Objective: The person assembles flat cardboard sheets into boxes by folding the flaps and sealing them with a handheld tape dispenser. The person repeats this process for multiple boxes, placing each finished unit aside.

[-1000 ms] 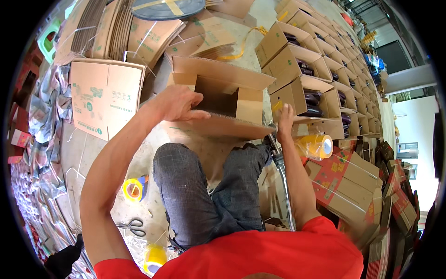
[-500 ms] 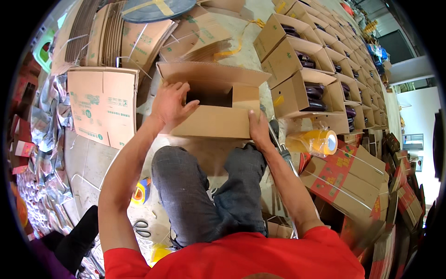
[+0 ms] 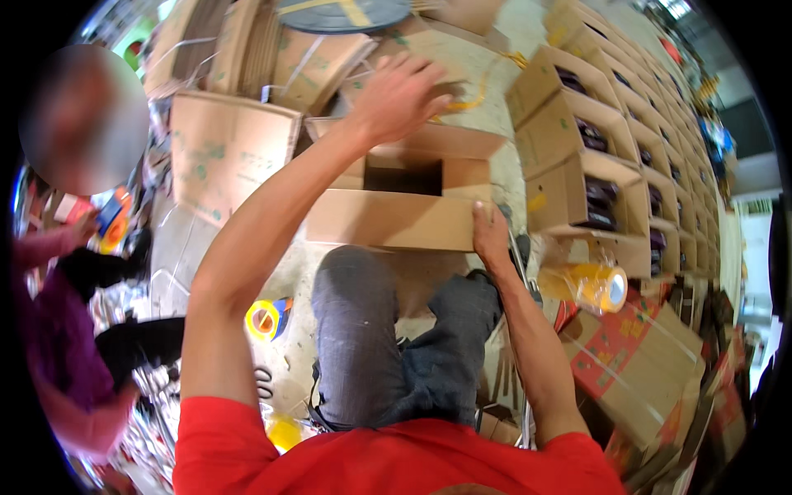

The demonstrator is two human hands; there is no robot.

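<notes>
A: Where's the cardboard box [image 3: 394, 216] sitting?

B: On the floor just past the knees of the person in grey trousers. Plain brown corrugated board, rectangular, top open, dark cavity showing between the flaps.

A: Left hand [image 3: 398, 97]?

B: Reaching over the far flap [image 3: 429, 142], palm down, fingers spread and loosely curled. Can't tell whether it's touching the flap or gripping anything.

A: Right hand [image 3: 490, 234]?

B: Pressing on the box's near right corner, fingers wrapping the edge, gripping the board.

A: Around it?

B: Yellow tape roll [image 3: 596, 285], glossy, lying right of the right forearm. Another yellow roll [image 3: 266, 319] lying left of the left knee. Rows of open cartons [image 3: 577, 177] with dark contents running along the right. Flattened cardboard sheet [image 3: 227, 148] lying to the left.
</notes>
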